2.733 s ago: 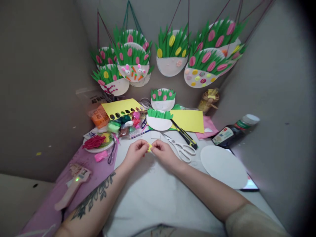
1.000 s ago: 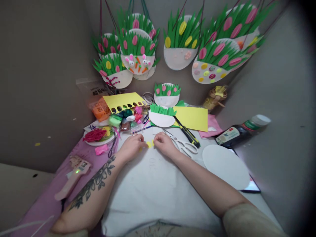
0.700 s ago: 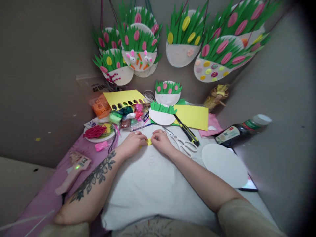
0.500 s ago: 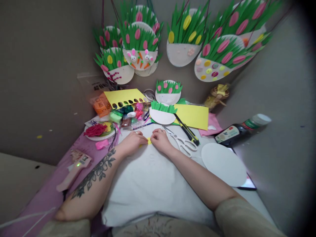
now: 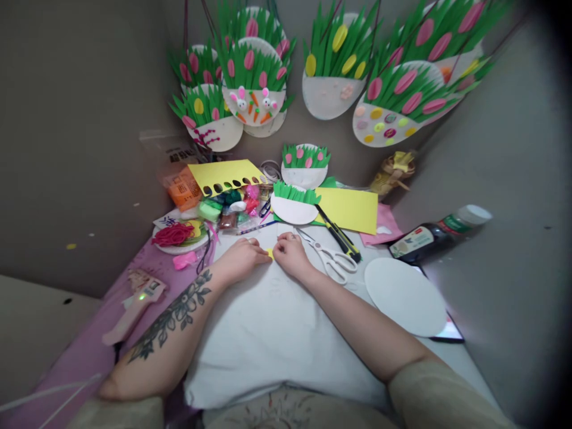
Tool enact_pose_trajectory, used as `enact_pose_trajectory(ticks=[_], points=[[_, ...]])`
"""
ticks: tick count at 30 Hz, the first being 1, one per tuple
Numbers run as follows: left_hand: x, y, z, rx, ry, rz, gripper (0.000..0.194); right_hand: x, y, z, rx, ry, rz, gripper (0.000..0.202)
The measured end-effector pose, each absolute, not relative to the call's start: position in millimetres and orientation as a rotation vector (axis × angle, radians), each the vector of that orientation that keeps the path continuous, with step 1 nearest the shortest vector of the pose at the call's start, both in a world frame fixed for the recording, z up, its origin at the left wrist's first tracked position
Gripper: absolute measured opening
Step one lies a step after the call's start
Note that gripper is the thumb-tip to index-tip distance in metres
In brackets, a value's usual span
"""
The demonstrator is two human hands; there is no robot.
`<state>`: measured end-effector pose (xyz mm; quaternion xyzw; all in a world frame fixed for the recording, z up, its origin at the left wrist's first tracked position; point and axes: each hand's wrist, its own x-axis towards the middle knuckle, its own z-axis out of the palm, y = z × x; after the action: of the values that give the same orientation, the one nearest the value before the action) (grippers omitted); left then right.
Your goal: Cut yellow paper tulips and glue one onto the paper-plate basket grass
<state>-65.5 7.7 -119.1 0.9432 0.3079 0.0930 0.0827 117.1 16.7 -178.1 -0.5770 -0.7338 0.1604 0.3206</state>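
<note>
Head view: yellow paper cutout at the bench.
Left of the scissors, it is touched by fingers of the left hand; those of the right hand are curled close; whether it is pinched cannot be told.

The left hand and right hand cover part of the yellow piece; its full outline and the exact finger contact cannot be determined. The white oval conceals most of the lit screen. The bottle carries lettering too small to read. The upper edge cuts off the cords; the lower edge cuts off the left sleeve and right sleeve.
</note>
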Motion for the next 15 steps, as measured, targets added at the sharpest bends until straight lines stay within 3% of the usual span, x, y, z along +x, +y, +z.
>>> enact_pose_trajectory(ticks=[15], points=[[-61.9,3.2,-118.9,2.909,0.916,0.179,0.022,124.2,9.7,-174.1,-1.412,-1.912,0.491,0.018]])
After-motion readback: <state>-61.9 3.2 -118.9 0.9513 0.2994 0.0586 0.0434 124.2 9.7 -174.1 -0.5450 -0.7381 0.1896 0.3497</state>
